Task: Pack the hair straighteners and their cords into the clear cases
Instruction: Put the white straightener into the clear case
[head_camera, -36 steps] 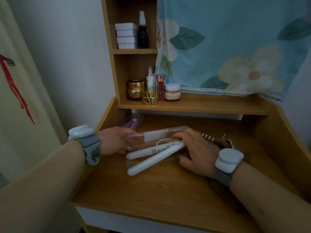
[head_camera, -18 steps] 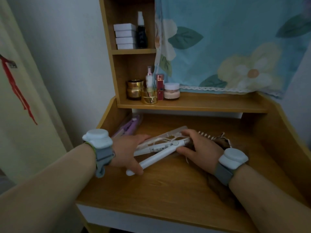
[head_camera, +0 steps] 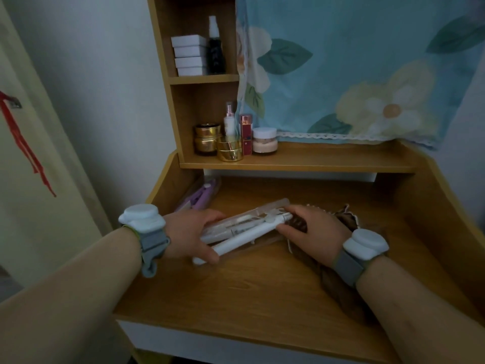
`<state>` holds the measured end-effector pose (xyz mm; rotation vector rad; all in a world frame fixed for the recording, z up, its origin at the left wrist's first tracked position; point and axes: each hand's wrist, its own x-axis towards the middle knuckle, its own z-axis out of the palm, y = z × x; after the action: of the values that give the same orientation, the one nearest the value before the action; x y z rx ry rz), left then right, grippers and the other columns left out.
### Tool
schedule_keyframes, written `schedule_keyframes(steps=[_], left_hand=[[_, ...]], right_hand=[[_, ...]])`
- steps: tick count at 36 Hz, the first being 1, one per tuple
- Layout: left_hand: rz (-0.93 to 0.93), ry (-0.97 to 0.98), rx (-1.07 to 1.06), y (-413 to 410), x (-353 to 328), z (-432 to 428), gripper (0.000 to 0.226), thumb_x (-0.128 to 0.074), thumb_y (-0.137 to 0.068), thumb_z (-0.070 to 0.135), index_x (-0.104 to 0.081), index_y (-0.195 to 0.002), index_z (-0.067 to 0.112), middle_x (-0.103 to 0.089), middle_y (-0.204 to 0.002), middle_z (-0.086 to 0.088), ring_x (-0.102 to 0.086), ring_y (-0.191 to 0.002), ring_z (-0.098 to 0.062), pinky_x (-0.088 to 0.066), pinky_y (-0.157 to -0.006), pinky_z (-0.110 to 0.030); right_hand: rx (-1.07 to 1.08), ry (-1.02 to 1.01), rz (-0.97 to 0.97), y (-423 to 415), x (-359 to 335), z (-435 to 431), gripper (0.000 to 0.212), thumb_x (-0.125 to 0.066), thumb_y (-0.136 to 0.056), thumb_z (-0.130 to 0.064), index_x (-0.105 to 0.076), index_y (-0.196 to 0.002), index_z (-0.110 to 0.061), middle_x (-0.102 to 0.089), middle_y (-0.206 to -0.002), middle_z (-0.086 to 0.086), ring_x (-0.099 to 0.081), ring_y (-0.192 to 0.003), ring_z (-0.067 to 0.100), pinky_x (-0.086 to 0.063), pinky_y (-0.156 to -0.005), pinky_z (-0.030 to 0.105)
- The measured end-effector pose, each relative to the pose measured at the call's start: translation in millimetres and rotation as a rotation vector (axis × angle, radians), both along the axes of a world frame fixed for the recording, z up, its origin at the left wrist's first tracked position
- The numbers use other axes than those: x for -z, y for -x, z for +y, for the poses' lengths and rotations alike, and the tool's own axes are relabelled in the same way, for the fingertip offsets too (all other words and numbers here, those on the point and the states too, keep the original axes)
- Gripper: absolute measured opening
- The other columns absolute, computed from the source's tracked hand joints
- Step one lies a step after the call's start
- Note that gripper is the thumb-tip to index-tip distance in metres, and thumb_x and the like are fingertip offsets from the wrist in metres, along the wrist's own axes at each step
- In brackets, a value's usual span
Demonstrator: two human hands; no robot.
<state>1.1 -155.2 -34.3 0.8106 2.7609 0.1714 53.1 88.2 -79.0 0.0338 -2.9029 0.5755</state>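
Wooden desk (head_camera: 262,292): raised side panels left and right, a shelf across the back, bare wood open toward the front edge. Clear case (head_camera: 265,210), lying diagonally mid-desk with the white hair straightener (head_camera: 244,237) and its cord in it; a purple straightener (head_camera: 202,196) lies in the back-left corner, against the side panel. Left hand (head_camera: 191,233) grips the straightener's near end, thumb curled round the tip; right hand (head_camera: 312,229) pinches its far end.
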Motion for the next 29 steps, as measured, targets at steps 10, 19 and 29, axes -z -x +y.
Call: schedule_keyframes(steps=[10,19,29], left_hand=[[-0.002,-0.003,-0.036,0,5,-1,0.085,-0.074,-0.077,0.038,-0.023,-0.145,0.038,-0.046,-0.136,0.014,-0.043,-0.104,0.0,-0.034,-0.084,-0.014],[0.136,0.083,0.015,-2,16,15,0.087,-0.061,-0.082,0.055,-0.01,-0.149,0.036,-0.036,-0.146,0.006,-0.042,-0.127,-0.013,-0.037,-0.101,-0.028],[0.178,0.008,0.057,-7,25,35,0.082,-0.05,-0.088,0.056,-0.001,-0.15,0.035,-0.031,-0.148,0.006,-0.042,-0.126,-0.012,-0.038,-0.096,-0.027]], right_hand=[[0.029,0.039,-0.041,0,-2,-2,0.061,-0.05,-0.087,-0.058,-0.041,-0.139,-0.027,-0.053,-0.134,-0.005,-0.051,-0.116,0.012,-0.041,-0.093,0.026],[0.123,0.124,-0.052,1,0,-1,0.053,-0.062,-0.079,-0.058,-0.047,-0.121,-0.029,-0.058,-0.116,-0.01,-0.055,-0.099,0.007,-0.05,-0.086,0.03],[0.034,0.085,-0.013,2,0,5,0.045,-0.053,-0.088,-0.053,-0.056,-0.123,-0.024,-0.054,-0.12,-0.004,-0.051,-0.103,0.01,-0.043,-0.089,0.026]])
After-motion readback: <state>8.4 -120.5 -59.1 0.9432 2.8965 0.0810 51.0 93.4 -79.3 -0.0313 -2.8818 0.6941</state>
